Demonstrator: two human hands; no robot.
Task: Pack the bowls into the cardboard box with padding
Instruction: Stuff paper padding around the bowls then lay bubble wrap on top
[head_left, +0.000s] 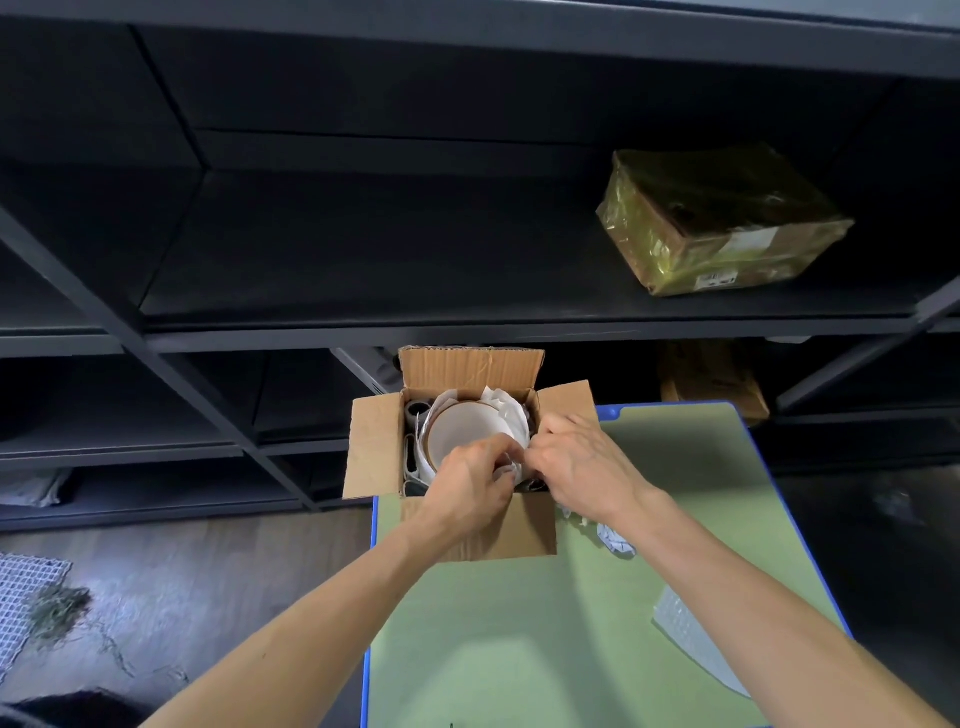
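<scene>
I observed the cardboard box (452, 535) standing on the far left corner of the green table top (519, 649), with its flaps folded open. Inside sat one white bowl (460, 431) with a brown rim, mouth up. White paper padding (506, 413) rose round its far and right sides. I could not identify the dark items (415, 410) along the box's left inner wall. The left hand (470, 486) and right hand (582, 462) met over the bowl's near edge, the fingers of both curled and pinching the padding. A crumpled paper wad (615, 540) lay on the table just right of the box.
</scene>
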